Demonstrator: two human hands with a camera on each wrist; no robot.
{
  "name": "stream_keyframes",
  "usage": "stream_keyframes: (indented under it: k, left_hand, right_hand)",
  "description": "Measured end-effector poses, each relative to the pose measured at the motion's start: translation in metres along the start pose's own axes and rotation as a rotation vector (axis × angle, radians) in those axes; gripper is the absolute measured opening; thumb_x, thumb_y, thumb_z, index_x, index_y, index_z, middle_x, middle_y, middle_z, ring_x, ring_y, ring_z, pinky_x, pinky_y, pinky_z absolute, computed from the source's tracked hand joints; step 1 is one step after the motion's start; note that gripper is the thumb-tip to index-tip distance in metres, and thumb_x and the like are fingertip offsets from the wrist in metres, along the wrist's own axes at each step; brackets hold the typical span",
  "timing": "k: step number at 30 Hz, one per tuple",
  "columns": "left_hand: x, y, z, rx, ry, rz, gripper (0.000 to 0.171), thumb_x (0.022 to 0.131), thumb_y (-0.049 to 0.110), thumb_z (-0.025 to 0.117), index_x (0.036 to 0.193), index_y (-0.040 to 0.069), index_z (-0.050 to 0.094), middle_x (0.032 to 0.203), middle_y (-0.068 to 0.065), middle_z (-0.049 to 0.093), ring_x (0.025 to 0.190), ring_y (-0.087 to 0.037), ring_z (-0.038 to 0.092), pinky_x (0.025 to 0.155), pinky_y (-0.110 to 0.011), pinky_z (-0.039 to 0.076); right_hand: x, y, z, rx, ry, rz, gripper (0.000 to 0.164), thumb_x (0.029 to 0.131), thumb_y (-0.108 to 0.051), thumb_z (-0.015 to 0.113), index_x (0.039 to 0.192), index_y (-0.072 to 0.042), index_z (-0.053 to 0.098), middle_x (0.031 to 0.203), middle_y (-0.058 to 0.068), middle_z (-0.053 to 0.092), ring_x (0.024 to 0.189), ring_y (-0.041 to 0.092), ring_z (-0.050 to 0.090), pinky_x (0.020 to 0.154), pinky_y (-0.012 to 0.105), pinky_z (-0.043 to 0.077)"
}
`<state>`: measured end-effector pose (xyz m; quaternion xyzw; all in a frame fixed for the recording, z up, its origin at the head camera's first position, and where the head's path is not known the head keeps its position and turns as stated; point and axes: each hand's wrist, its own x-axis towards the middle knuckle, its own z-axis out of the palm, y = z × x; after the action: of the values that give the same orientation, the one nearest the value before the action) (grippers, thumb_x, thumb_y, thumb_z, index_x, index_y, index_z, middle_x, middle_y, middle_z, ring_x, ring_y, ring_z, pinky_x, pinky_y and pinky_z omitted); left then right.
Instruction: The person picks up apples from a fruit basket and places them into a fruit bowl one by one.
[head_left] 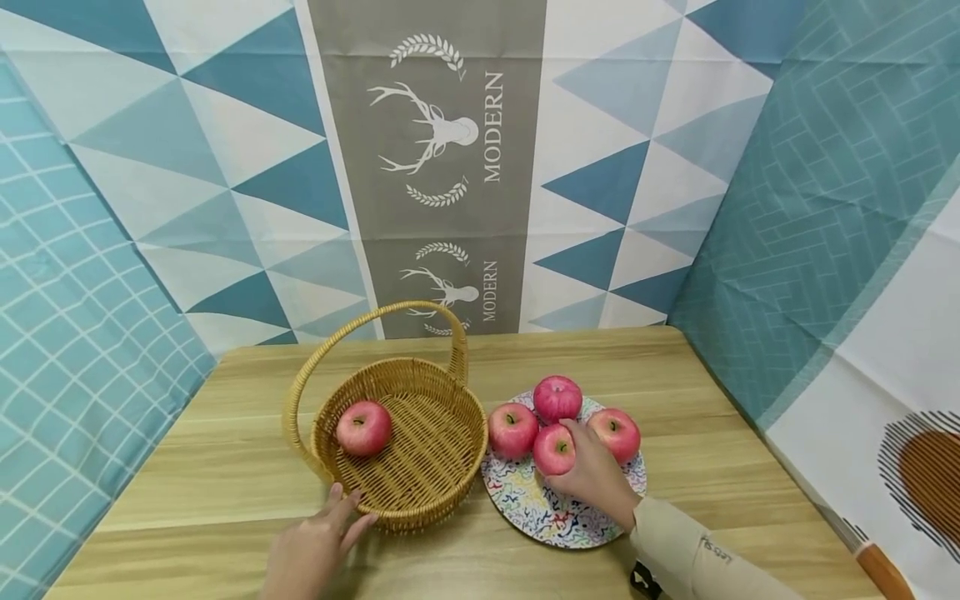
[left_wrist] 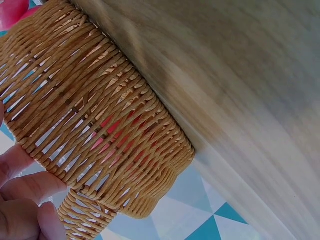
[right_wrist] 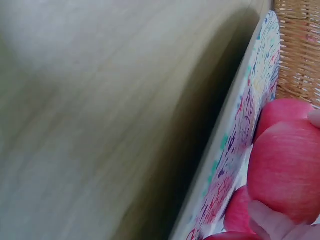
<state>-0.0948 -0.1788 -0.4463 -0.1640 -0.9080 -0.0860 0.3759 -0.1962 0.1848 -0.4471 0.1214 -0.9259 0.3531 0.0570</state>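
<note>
My right hand [head_left: 588,475] grips an apple [head_left: 553,450] at the middle of a round, colourfully patterned plate [head_left: 525,508]. In the right wrist view, fingertips [right_wrist: 272,220] press against the red side of that apple [right_wrist: 285,170]. Around it on the plate lie a left apple [head_left: 513,431], a back apple [head_left: 557,398] and a right apple [head_left: 615,435]. My left hand [head_left: 311,542] holds the near-left rim of a wicker basket [head_left: 420,508], its fingers [left_wrist: 37,185] bent at the weave. One apple [head_left: 363,428] sits inside, on the left.
The basket's tall arched handle [head_left: 300,383] rises over its left and back. Basket and plate stand side by side on a wood-grain table [head_left: 202,467]. Patterned sheets [head_left: 442,167] form the back and sides.
</note>
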Motion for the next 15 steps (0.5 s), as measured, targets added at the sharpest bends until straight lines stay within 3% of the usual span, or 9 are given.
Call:
stream_keyframes:
  k: [6, 15]
  left_hand:
    - [-0.0035, 0.0010, 0.0007, -0.007, -0.017, -0.019, 0.071, 0.095, 0.061, 0.032, 0.087, 0.005, 0.074, 0.085, -0.024, 0.070, 0.038, -0.023, 0.059, 0.028, -0.026, 0.035]
    - [-0.0002, 0.0009, 0.0006, -0.014, 0.010, -0.005, 0.070, 0.097, 0.059, 0.031, 0.087, 0.003, 0.073, 0.088, -0.023, 0.070, 0.049, -0.031, 0.065, 0.030, -0.029, 0.039]
  right_hand:
    - [0.0030, -0.0008, 0.0015, -0.003, -0.026, 0.024, 0.078, 0.064, -0.023, 0.087, 0.128, 0.002, 0.049, 0.115, 0.016, 0.056, 0.105, 0.028, 0.055, 0.087, 0.047, 0.050]
    - [0.0054, -0.0005, 0.0015, -0.042, -0.033, 0.000, 0.083, 0.061, -0.023, 0.090, 0.126, 0.008, 0.049, 0.114, 0.023, 0.059, 0.106, 0.037, 0.058, 0.088, 0.050, 0.049]
